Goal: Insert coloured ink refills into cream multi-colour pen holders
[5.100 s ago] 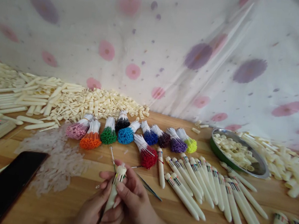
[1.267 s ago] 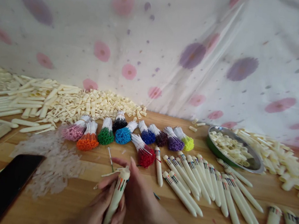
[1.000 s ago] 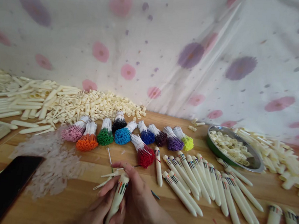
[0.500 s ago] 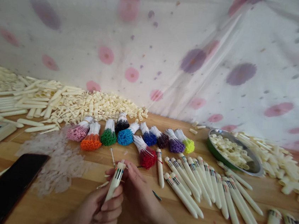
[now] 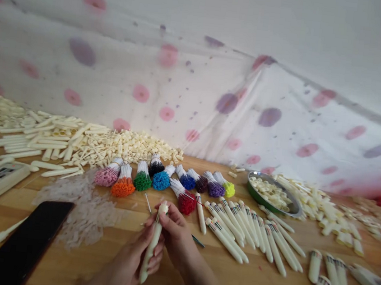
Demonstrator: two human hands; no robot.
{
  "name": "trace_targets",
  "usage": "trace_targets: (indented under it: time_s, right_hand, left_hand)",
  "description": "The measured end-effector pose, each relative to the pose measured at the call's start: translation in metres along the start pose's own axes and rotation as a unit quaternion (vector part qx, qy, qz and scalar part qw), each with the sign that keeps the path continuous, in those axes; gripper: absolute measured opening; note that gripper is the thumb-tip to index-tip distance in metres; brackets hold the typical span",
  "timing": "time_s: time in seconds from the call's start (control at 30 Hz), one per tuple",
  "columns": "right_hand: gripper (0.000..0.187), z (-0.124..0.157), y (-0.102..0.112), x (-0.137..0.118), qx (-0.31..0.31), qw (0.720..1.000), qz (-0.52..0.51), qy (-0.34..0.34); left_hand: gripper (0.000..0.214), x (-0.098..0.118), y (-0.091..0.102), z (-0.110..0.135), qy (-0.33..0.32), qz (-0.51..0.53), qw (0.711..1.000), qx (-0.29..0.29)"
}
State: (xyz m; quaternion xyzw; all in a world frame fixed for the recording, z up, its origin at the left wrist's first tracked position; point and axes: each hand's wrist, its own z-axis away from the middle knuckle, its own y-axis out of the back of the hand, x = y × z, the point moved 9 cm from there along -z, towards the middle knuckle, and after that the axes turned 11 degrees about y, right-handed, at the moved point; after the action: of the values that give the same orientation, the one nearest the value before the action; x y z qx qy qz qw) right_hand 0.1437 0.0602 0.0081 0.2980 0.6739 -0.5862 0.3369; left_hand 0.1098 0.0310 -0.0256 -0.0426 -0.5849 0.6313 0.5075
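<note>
A cream multicolour pen [image 5: 152,249] stands tilted between my two hands, its capped top up and its tip toward me. My left hand [image 5: 142,246] is wrapped around the barrel. Around the upper end close the fingers of my right hand [image 5: 175,229], thumb near the top. Beyond my hands a thin white refill [image 5: 148,202] lies on the table. The bundle of red-tipped refills [image 5: 186,201] and a single multicolour pen [image 5: 200,214] lie just past my right hand, and a dark thin piece [image 5: 198,241] is beside my right wrist.
More refill bundles [image 5: 142,180] stand in a row behind. Finished-looking pens [image 5: 227,241] lie fanned at right, near a metal dish [image 5: 294,212] of cream parts. At left are a black phone [image 5: 26,243], clear plastic pieces [image 5: 84,215] and heaped cream barrels [image 5: 51,141].
The pen has turned in my hands, so the coloured slots now face more sideways. My right hand has closed in on its top. The view has tilted up and shifted.
</note>
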Motion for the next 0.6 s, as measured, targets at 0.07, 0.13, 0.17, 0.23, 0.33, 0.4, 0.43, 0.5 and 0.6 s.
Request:
trace_targets:
  time_s: [0.07, 0.13, 0.17, 0.23, 0.33, 0.4, 0.43, 0.5, 0.6]
  right_hand:
    - [0.035, -0.004, -0.003, -0.006, 0.009, 1.0, 0.0, 0.024]
    - [0.036, -0.01, -0.004, -0.012, 0.019, 0.999, -0.001, 0.043]
    - [0.038, -0.013, -0.005, -0.016, 0.023, 0.998, -0.001, 0.05]
    - [0.042, -0.019, -0.007, -0.023, 0.026, 0.998, -0.004, 0.059]
    - [0.045, -0.025, -0.016, -0.028, -0.005, 0.998, -0.009, 0.06]
    - [0.04, -0.024, -0.024, -0.028, -0.042, 0.997, -0.006, 0.059]
    - [0.035, -0.024, -0.027, -0.028, -0.057, 0.997, -0.002, 0.06]
    - [0.029, -0.023, -0.027, -0.026, -0.067, 0.996, 0.008, 0.062]
    - [0.026, -0.026, -0.021, -0.023, -0.051, 0.997, -0.004, 0.056]
  left_hand:
    - [0.038, 0.003, -0.001, 0.002, -0.016, -0.034, 0.999, 0.002]
    - [0.037, 0.004, -0.002, 0.004, -0.033, -0.07, 0.997, 0.008]
    - [0.038, 0.004, -0.002, 0.004, -0.042, -0.088, 0.995, 0.011]
    - [0.041, 0.005, -0.001, 0.003, -0.057, -0.123, 0.991, 0.019]
    - [0.043, 0.012, 0.006, 0.0, -0.084, -0.149, 0.985, 0.031]
    - [0.044, 0.021, 0.013, -0.001, -0.094, -0.154, 0.982, 0.05]
    - [0.045, 0.025, 0.017, -0.002, -0.095, -0.154, 0.982, 0.06]
    - [0.046, 0.031, 0.022, -0.001, -0.087, -0.156, 0.981, 0.075]
    - [0.045, 0.033, 0.02, 0.002, -0.058, -0.163, 0.982, 0.077]
